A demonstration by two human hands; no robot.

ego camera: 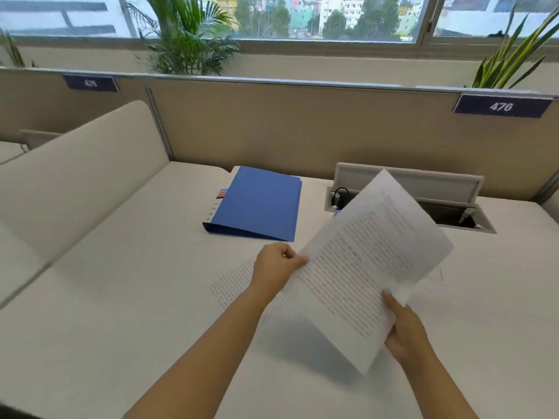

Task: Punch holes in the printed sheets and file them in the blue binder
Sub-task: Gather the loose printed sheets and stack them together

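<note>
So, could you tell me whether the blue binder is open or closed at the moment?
Closed. The blue binder lies flat on the desk with its cover down, and no rings or filed pages show.

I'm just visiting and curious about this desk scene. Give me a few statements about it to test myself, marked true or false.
1. Both hands hold the printed sheets off the desk. True: the left hand pinches one edge, the right hand the lower corner.
2. The blue binder lies open. False: it lies closed on the desk.
3. Another printed page lies on the desk under the left forearm. True.
4. The desk label at the right reads 480. False: it reads 476.
</note>
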